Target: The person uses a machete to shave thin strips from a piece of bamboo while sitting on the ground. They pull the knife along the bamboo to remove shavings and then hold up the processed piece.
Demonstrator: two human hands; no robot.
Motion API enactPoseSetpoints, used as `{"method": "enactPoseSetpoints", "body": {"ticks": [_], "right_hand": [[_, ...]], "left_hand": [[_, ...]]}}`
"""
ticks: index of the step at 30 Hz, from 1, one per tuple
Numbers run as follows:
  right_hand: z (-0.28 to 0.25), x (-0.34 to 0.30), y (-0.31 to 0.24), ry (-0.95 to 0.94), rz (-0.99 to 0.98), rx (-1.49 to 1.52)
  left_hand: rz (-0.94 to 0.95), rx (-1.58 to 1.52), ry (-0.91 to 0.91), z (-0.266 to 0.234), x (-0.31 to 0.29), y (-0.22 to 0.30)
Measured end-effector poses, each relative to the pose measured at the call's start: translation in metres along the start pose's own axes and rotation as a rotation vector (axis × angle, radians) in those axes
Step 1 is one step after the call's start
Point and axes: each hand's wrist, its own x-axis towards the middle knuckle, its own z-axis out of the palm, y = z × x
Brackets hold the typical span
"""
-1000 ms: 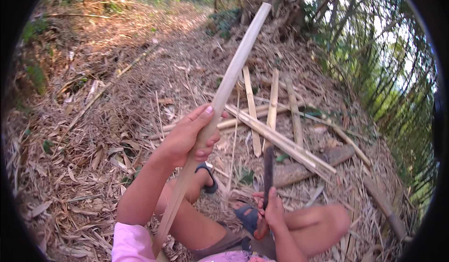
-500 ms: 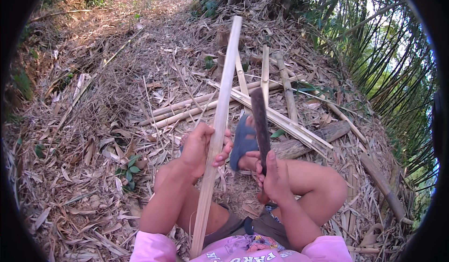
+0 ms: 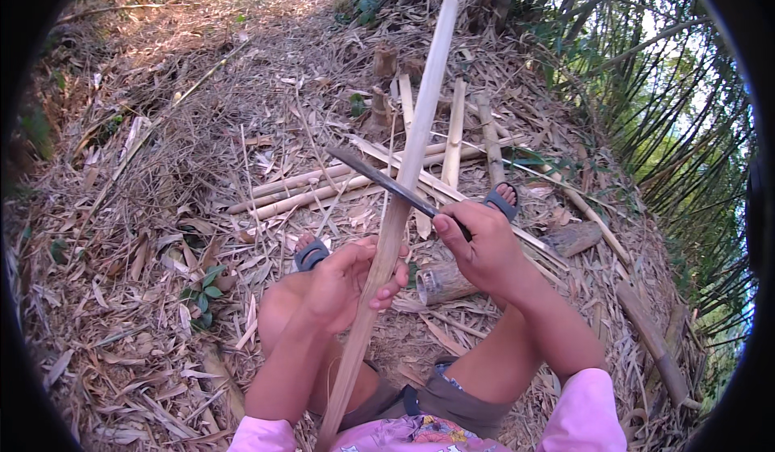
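A long pale bamboo strip [image 3: 401,198] slants from my lap up and away to the far middle. My left hand [image 3: 355,282] is wrapped round its lower half, thumb on the near side and fingertips showing at the right edge. In my right hand [image 3: 483,242] is a machete [image 3: 379,179], gripped by its handle, which the fingers mostly hide. The dark blade points up and left and crosses over the strip, above my left hand. Whether the edge touches the strip, I cannot tell.
Beyond my sandalled feet lie split bamboo pieces [image 3: 456,133] and poles [image 3: 299,190], crossing one another. A thick bamboo log [image 3: 444,281] rests between my legs, near the right foot. Cut stumps [image 3: 383,109] stand farther off. Dry leaves cover the slope; bamboo stalks rise at right.
My right hand has risen, turning the machete from upright to lying across the strip. The strip's far end has swung right. My right foot has moved out to the right, uncovering the log's end.
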Motion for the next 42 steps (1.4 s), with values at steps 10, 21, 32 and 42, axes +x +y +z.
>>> {"method": "enactPoseSetpoints", "body": {"ticks": [10,21,32,42], "right_hand": [[0.041,-0.001,0.005,0.022,-0.243,-0.214],[0.080,-0.017,0.031,0.033,-0.297,-0.185],[0.090,-0.022,0.060,0.039,-0.263,-0.098],[0.111,-0.020,0.076,0.031,-0.234,-0.100]], "left_hand": [[0.104,-0.049,0.180,0.002,-0.002,-0.006],[0.131,-0.112,0.423,0.001,-0.007,-0.045],[0.121,0.528,0.611,0.006,0.004,-0.064],[0.044,0.743,0.637,-0.012,0.006,-0.079]]}}
